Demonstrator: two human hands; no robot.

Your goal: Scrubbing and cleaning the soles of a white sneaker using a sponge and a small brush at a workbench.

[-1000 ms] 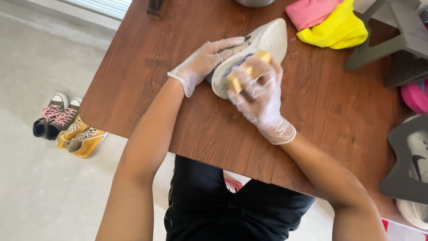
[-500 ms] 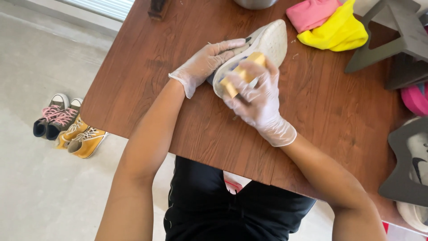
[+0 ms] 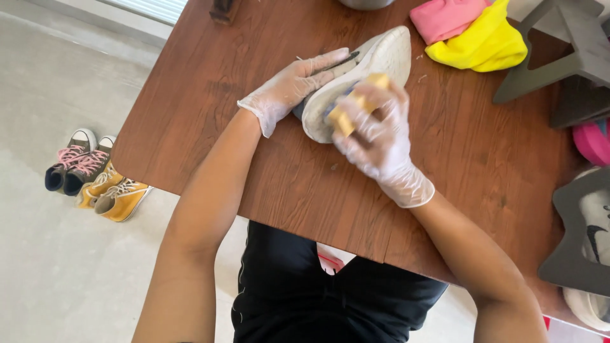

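Note:
A white sneaker [image 3: 381,60] lies on its side on the brown wooden table [image 3: 267,184], sole turned toward me. My left hand [image 3: 295,86], in a clear plastic glove, lies flat along the shoe's upper and steadies it. My gloved right hand [image 3: 381,136] grips a yellow sponge [image 3: 348,114] pressed against the sole near its heel end. The fingers hide most of the sponge.
A pink cloth [image 3: 445,16] and a yellow cloth [image 3: 480,44] lie at the table's far side. Dark grey shoe stands [image 3: 565,54] and another sneaker [image 3: 594,235] sit at the right. Two pairs of small shoes [image 3: 95,178] stand on the pale floor to the left.
My right hand has slid the sponge a little along the sole toward the heel. The left hand and the sneaker have stayed where they were.

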